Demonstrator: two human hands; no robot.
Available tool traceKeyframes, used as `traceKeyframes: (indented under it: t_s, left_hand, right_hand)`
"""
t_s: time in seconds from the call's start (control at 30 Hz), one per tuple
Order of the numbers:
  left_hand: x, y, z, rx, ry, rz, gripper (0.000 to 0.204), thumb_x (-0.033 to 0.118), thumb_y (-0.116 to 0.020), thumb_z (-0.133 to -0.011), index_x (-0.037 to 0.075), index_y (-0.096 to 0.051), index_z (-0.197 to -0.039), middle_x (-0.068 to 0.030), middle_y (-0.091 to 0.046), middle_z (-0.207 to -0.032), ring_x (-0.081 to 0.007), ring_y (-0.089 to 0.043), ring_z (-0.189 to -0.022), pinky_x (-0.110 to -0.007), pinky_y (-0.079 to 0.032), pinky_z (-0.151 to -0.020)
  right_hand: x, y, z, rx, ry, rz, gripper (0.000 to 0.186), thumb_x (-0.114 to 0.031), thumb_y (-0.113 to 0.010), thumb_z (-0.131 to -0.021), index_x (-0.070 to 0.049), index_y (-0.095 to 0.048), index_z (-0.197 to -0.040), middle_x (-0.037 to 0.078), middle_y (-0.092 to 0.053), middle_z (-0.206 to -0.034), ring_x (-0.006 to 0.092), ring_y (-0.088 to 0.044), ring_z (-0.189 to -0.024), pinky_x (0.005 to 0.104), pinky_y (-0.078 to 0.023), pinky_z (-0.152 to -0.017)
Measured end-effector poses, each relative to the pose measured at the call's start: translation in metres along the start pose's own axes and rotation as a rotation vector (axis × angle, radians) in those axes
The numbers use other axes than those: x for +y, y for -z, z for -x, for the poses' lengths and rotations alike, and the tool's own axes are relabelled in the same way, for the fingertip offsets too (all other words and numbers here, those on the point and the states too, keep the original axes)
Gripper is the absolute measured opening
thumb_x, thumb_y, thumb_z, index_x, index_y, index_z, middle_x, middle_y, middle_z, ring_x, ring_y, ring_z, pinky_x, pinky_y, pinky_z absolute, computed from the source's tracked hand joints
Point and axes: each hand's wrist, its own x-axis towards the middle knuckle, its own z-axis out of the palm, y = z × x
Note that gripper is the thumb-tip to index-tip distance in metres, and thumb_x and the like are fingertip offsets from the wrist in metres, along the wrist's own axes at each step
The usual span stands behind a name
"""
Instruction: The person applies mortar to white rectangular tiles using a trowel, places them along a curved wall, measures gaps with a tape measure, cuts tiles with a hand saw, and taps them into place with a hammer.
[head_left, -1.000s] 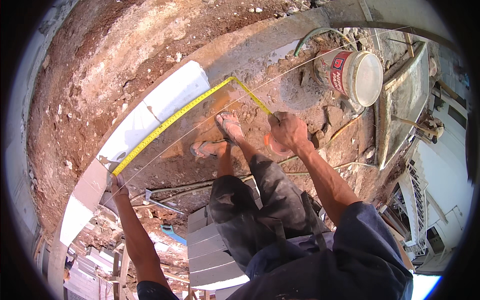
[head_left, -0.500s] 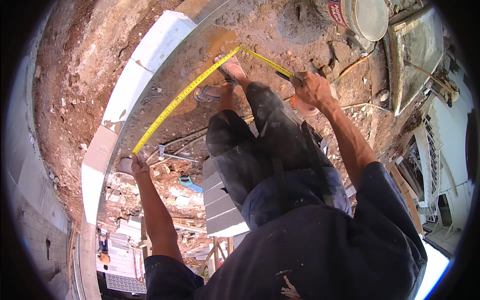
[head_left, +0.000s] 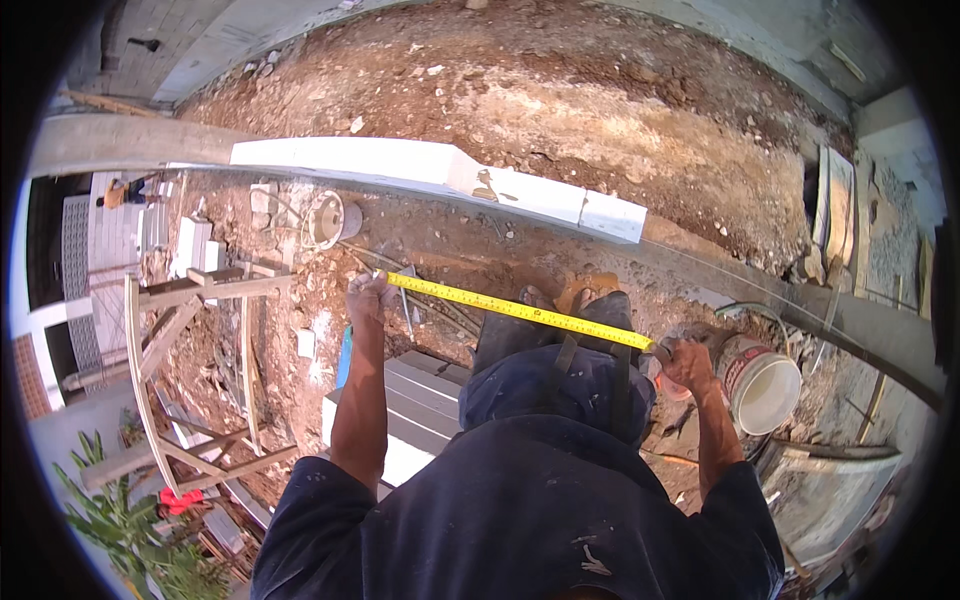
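Above the dirt trench, both arms extended forward. Left hand (head_left: 368, 297) fingers closed on the free end of a yellow tape measure (head_left: 518, 311); right hand (head_left: 686, 362) gripping its case end. Tape taut, level, marked black, spanning between hands over the knees.

Hard daylight falls from above, bleaching the white blocks (head_left: 440, 170) in the upper middle to glare. The lower frame sits in shade under the torso. Focus is fairly sharp at centre; straight edges bow toward the black fisheye rim.
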Motion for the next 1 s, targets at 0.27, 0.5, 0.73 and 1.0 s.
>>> traceKeyframes:
  t_s: [0.27, 0.5, 0.73, 1.0]
  left_hand:
    - [-0.014, 0.031, 0.154, 0.309, -0.079, 0.399, 0.036, -0.006, -0.073, -0.077, 0.001, -0.045, -0.098, -0.0121, -0.064, -0.082, -0.0204, -0.068, -0.071, -0.033, -0.060, -0.059]
    - [-0.059, -0.013, 0.242, 0.351, 0.022, 0.520, 0.042, 0.001, -0.078, -0.076, 0.000, -0.047, -0.105, -0.0087, -0.062, -0.086, -0.0158, -0.066, -0.079, -0.029, -0.057, -0.066]
    - [-0.050, -0.012, 0.191, 0.451, -0.304, 0.760, 0.048, 0.034, -0.067, -0.091, 0.003, -0.049, -0.123, -0.0045, -0.060, -0.097, -0.0098, -0.058, -0.092, -0.029, -0.049, -0.084]
    - [-0.012, 0.030, 0.197, 0.391, -0.260, 1.103, 0.053, 0.046, -0.055, -0.097, 0.008, -0.047, -0.132, -0.0014, -0.055, -0.109, -0.0073, -0.052, -0.100, -0.024, -0.045, -0.084]
  right_hand:
    - [-0.084, 0.020, -0.112, -0.392, 0.504, 0.180, 0.047, -0.047, -0.057, -0.090, -0.001, -0.065, -0.096, 0.023, -0.065, -0.074, 0.0433, -0.065, -0.076, 0.0487, -0.049, -0.069]
    - [-0.243, 0.027, -0.181, -0.599, 1.008, 0.379, 0.042, -0.042, -0.057, -0.092, -0.001, -0.062, -0.098, 0.022, -0.063, -0.071, 0.0426, -0.064, -0.072, 0.0491, -0.048, -0.063]
    - [-0.383, -0.024, -0.196, -0.781, 1.154, 0.212, 0.044, -0.039, -0.050, -0.097, 0.004, -0.060, -0.098, 0.027, -0.060, -0.074, 0.0413, -0.061, -0.073, 0.0458, -0.048, -0.066]
    - [-0.494, -0.079, -0.136, -1.101, 0.823, -0.312, 0.035, -0.030, -0.048, -0.101, 0.003, -0.060, -0.102, 0.005, -0.060, -0.089, 0.0134, -0.057, -0.082, 0.0296, -0.048, -0.070]
